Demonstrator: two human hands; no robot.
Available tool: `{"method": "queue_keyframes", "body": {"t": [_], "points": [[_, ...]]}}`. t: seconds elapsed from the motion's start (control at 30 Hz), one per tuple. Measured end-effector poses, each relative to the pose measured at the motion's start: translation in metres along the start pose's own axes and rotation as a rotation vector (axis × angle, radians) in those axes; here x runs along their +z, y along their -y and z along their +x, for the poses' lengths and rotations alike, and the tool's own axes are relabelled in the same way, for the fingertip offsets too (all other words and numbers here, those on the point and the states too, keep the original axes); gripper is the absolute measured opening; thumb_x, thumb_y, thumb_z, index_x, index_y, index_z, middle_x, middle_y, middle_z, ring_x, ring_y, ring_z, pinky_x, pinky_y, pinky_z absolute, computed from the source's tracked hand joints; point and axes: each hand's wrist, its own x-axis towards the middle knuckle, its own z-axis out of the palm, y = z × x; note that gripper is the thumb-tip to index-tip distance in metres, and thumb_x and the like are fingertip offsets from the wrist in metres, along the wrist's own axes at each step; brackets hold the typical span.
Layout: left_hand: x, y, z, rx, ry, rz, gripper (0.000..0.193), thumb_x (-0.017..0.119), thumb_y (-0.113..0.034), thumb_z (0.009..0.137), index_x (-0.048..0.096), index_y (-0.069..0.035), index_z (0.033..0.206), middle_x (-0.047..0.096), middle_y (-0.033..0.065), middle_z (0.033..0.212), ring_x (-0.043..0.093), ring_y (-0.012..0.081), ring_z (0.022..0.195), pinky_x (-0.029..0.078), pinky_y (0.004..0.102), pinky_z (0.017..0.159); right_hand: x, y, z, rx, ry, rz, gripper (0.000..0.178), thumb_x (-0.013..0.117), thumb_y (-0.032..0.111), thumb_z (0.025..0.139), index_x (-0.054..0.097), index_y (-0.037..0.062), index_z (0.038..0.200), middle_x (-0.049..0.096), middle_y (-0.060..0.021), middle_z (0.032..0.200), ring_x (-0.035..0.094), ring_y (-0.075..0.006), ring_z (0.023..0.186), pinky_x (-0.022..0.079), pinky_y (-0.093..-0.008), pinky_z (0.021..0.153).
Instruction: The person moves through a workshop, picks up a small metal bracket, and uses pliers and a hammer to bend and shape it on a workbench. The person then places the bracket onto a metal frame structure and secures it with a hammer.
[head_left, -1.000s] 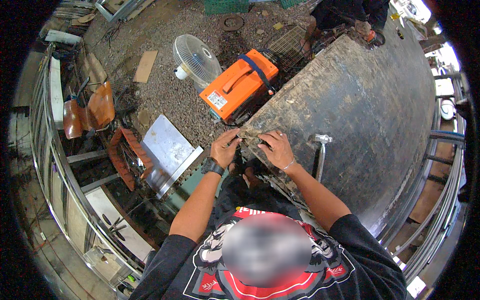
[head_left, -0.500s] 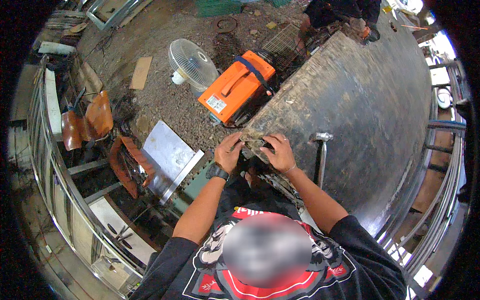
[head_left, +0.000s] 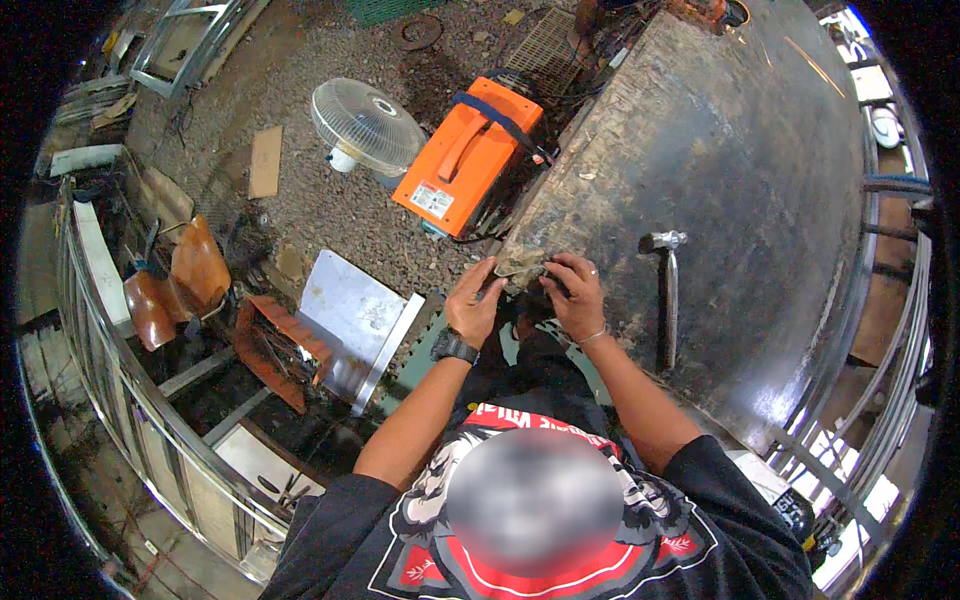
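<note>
My left hand (head_left: 473,307) and my right hand (head_left: 577,296) are at the near left corner of the dark worktable (head_left: 720,190). Both have their fingers bent in a pinch. Between them spans a thin, pale strip or wire (head_left: 521,270), one end at each set of fingertips; its exact kind is too small to make out. The left wrist wears a dark watch, the right a thin bracelet. To the right of my right hand, a metal hammer (head_left: 668,300) lies on the tabletop, its head away from me.
Beyond the table's left edge, an orange machine with a handle (head_left: 470,160) stands on gravel beside a fan (head_left: 368,126). A metal sheet (head_left: 355,315) and rusty angled pieces (head_left: 270,350) lie to my left. An orange-and-black tool (head_left: 728,14) sits at the table's far end.
My view has shifted, so the hammer shows farther right and the orange machine higher. Both hands stay at the table corner with the thin piece. The person at the far end has mostly left the view.
</note>
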Motion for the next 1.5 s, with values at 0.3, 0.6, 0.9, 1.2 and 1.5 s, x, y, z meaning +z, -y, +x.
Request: {"method": "queue_keyframes", "body": {"t": [0.3,0.6,0.9,1.2,1.5], "points": [[-0.001,0.013,0.003,-0.007,0.048,-0.012,0.034,0.080,-0.010,0.087,0.073,-0.004,0.120,0.072,0.0166,0.124,0.069,0.0318,0.116,0.055,0.0401,0.098,-0.002,0.005,0.001,0.014,0.010,-0.007,0.029,0.081,0.006,0.081,0.074,0.0066,0.108,0.068,-0.0141,0.117,0.063,-0.0354,0.108,0.051,-0.0435,0.093],[0.000,0.011,0.003,0.051,0.026,-0.002,0.036,0.080,-0.006,0.085,0.074,-0.004,0.120,0.072,0.0152,0.124,0.070,0.0299,0.116,0.055,0.0383,0.098,-0.005,0.011,-0.002,0.020,0.019,-0.030,0.029,0.082,0.006,0.081,0.075,0.0068,0.110,0.068,-0.0133,0.122,0.063,-0.0342,0.113,0.052,-0.0441,0.094],[-0.002,0.017,0.005,0.132,0.038,0.085,0.035,0.082,-0.008,0.085,0.073,-0.001,0.118,0.073,0.0186,0.120,0.072,0.0304,0.110,0.056,0.0369,0.093,-0.004,0.007,-0.002,0.005,0.007,-0.056,0.029,0.082,0.008,0.082,0.075,0.0066,0.110,0.068,-0.0134,0.119,0.063,-0.0351,0.110,0.051,-0.0436,0.094],[-0.004,0.019,0.006,0.242,0.028,0.100,0.033,0.080,-0.007,0.086,0.074,0.000,0.118,0.073,0.0186,0.120,0.071,0.0306,0.111,0.055,0.0376,0.096,-0.003,0.009,0.002,-0.007,-0.017,-0.054,0.027,0.081,0.006,0.082,0.075,0.0057,0.108,0.069,-0.0126,0.115,0.063,-0.0350,0.106,0.050,-0.0439,0.092],[-0.005,0.011,0.008,0.135,0.050,0.066,0.032,0.081,-0.006,0.085,0.074,0.001,0.116,0.074,0.0184,0.118,0.072,0.0304,0.109,0.056,0.0374,0.095,-0.002,0.011,0.003,0.009,-0.014,-0.090,0.025,0.079,0.010,0.082,0.074,0.0081,0.106,0.070,-0.0094,0.110,0.063,-0.0334,0.106,0.050,-0.0440,0.092]]}}
